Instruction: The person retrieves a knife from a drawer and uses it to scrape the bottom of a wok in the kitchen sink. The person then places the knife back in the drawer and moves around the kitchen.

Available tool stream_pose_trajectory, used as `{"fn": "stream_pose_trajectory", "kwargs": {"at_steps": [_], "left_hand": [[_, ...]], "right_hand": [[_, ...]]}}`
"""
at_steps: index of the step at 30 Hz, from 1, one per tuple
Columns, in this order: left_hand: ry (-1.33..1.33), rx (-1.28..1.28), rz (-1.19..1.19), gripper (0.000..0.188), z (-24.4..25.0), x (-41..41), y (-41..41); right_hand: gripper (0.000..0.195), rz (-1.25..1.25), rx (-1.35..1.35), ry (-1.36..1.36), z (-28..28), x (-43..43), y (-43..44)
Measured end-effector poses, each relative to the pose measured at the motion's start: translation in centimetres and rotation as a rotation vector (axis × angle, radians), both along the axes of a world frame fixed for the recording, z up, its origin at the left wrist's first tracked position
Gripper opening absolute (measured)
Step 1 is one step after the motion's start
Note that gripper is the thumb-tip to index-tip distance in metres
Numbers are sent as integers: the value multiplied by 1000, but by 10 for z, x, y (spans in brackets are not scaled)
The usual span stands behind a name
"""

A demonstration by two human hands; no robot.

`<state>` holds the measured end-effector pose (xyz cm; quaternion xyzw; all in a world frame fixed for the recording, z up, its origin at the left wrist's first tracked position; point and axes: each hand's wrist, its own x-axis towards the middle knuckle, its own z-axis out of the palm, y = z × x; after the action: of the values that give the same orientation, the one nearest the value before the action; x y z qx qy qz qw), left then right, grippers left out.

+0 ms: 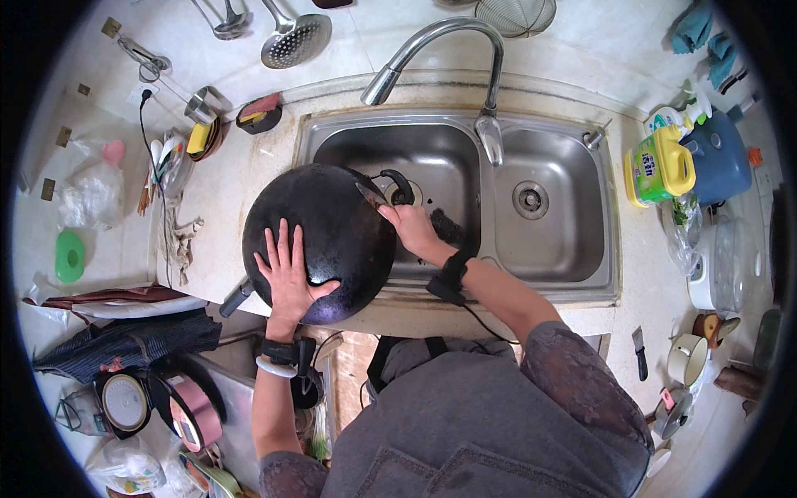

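A blackened wok lies bottom up across the left basin's near-left edge and the counter. Its long handle points to the lower left, and a curved black loop handle sticks out over the basin. Flat on the wok's underside, my left hand has its fingers spread and grips nothing. My right hand is closed around a narrow metal blade, probably a knife, held against the wok's upper right side; its grip is hidden in my fist. Black residue lies in the left basin.
A chrome faucet arches over the double sink, whose right basin has a drain. Yellow detergent bottle and blue jug stand at right. A short black-handled scraper lies on the right counter. A sponge holder sits behind the wok.
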<state>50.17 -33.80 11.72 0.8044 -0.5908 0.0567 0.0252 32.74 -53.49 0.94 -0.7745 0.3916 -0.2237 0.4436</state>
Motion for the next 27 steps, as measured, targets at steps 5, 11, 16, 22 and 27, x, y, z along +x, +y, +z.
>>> {"fn": "stream_pose_trajectory", "kwargs": {"at_steps": [5,11,16,22,27], "left_hand": [[5,-9,-14,128,-2,1,1],[-15,-2,5,128,-2,2,4],[5,-18,-11,129,-1,1,0],[-1,-20,-7,128,-2,2,0],[-18,-3,-4,130,-3,2,1]], "right_hand": [[59,58,-43,37,-6,-4,-18],[61,46,-35,-42,-9,-3,2],[60,6,-60,-15,-19,4,-19],[63,11,-14,-67,-10,-4,0],[61,-5,17,29,-18,1,-19]]}}
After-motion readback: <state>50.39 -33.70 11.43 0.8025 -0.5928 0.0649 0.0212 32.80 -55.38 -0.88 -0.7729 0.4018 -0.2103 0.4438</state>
